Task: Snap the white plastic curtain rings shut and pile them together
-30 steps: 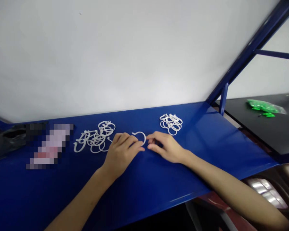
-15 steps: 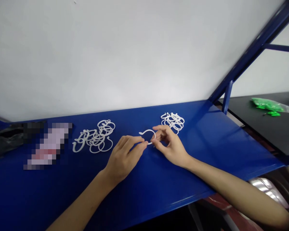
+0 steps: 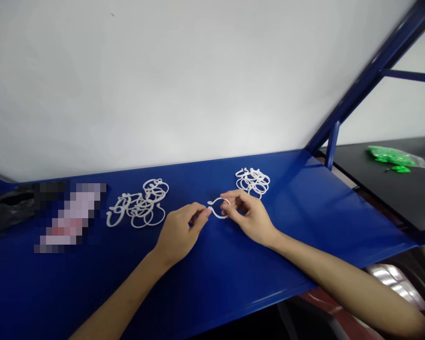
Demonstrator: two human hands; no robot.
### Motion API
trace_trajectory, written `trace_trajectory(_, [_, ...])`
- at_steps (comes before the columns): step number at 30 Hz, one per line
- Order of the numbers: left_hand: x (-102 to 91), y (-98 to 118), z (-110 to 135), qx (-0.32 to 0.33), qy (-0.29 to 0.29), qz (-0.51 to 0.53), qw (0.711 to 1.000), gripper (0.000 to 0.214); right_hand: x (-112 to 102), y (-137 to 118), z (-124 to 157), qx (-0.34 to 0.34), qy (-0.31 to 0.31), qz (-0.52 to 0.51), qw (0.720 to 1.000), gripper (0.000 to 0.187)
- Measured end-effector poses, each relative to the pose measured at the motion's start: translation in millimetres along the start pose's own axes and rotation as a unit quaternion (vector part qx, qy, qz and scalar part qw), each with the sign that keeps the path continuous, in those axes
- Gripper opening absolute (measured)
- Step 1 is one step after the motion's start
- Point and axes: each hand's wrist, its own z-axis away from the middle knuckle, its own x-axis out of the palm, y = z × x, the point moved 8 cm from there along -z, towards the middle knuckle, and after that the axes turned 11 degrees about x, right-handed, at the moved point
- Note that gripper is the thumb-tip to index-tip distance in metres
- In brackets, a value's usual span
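Ring (image 3: 217, 216), white, slender, nearly round, ends apart

Right hand (image 3: 251, 216) hiding right side of white ring (image 3: 217, 216). Left-side ring pile (image 3: 144, 206) overlapping, blocking count. Pixelation obscuring pale strip (image 3: 72, 212). Black bag (image 3: 7, 215) running off left edge; left forearm (image 3: 127, 288) leaving bottom. Green items (image 3: 387, 155) looking too small to identify.

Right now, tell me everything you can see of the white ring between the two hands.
The white ring is a thin band, plastic by its look, bent into a near circle. It is open: its ends, the upper one rounded, stand narrowly apart at the left. The right hand pinches its right side; the left hand is at its lower end, its grip unclear. It is over the blue table; whether it touches the surface cannot be told.
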Motion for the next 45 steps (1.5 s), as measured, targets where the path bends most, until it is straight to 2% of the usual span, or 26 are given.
trace_trajectory(3, [6.1, -15.1, 0.7, -0.085, -0.023, 0.083, 0.993, 0.030, 4.2, 5.3, 0.1, 0.022, -0.019, 0.002, 1.000, 0.021])
trace_trajectory(8, [12.8, -27.1, 6.9, -0.165, 0.008, 0.191, 0.968, 0.023, 7.4, 6.7, 1.1, 0.019, -0.026, 0.024, 0.999, 0.013])
trace_trajectory(11, [15.3, -30.7, 10.8, -0.194, 0.030, 0.237, 0.952, 0.025, 6.1, 2.5, 1.5, -0.007, -0.015, 0.071, 0.997, 0.013])
trace_trajectory(15, [16.4, -32.9, 13.0, -0.213, 0.032, 0.268, 0.939, 0.030, 5.7, 0.1, 2.5, -0.019, -0.006, 0.114, 0.993, 0.012])
trace_trajectory(25, [5.8, -27.5, 15.7, -0.204, 0.056, 0.151, 0.966, 0.021, 19.0, -10.1, 10.1, -0.100, -0.077, 0.144, 0.982, 0.016])
trace_trajectory(28, [5.3, -23.1, 15.1, -0.164, 0.058, 0.107, 0.979, 0.023, 23.2, -11.5, 14.1, -0.123, -0.095, 0.166, 0.974, 0.016])
trace_trajectory(32, [5.6, -15.2, 8.4, -0.070, 0.040, 0.053, 0.995, 0.022, 22.3, -15.2, 12.5, -0.129, -0.090, 0.188, 0.969, 0.015])
trace_trajectory(35, [-1.4, -18.9, 1.4, -0.001, 0.023, -0.022, 0.999, 0.029, -2.0, -24.5, -6.2, -0.148, -0.026, 0.216, 0.965, 0.013])
trace_trajectory(37, [-16.3, -27.9, -1.7, 0.028, 0.043, -0.140, 0.989, 0.031, -41.8, -25.2, -31.1, -0.121, 0.088, 0.249, 0.957, 0.013])
trace_trajectory(39, [-28.4, -43.8, -2.8, 0.016, 0.033, -0.281, 0.959, 0.037, -84.9, -12.6, -61.4, -0.039, 0.159, 0.280, 0.946, 0.013])
trace_trajectory(41, [-35.6, -63.0, -1.7, -0.025, -0.003, -0.372, 0.928, 0.039, -118.1, 14.8, -91.0, 0.091, 0.145, 0.302, 0.938, 0.014])
trace_trajectory(43, [-36.4, -77.0, 0.8, -0.055, -0.049, -0.411, 0.909, 0.037, -138.9, 32.9, -111.0, 0.138, 0.123, 0.300, 0.936, 0.016])
trace_trajectory(45, [-34.1, -82.5, 3.0, -0.066, -0.080, -0.421, 0.901, 0.033, -146.4, 48.5, -122.8, 0.165, 0.087, 0.293, 0.938, 0.015])
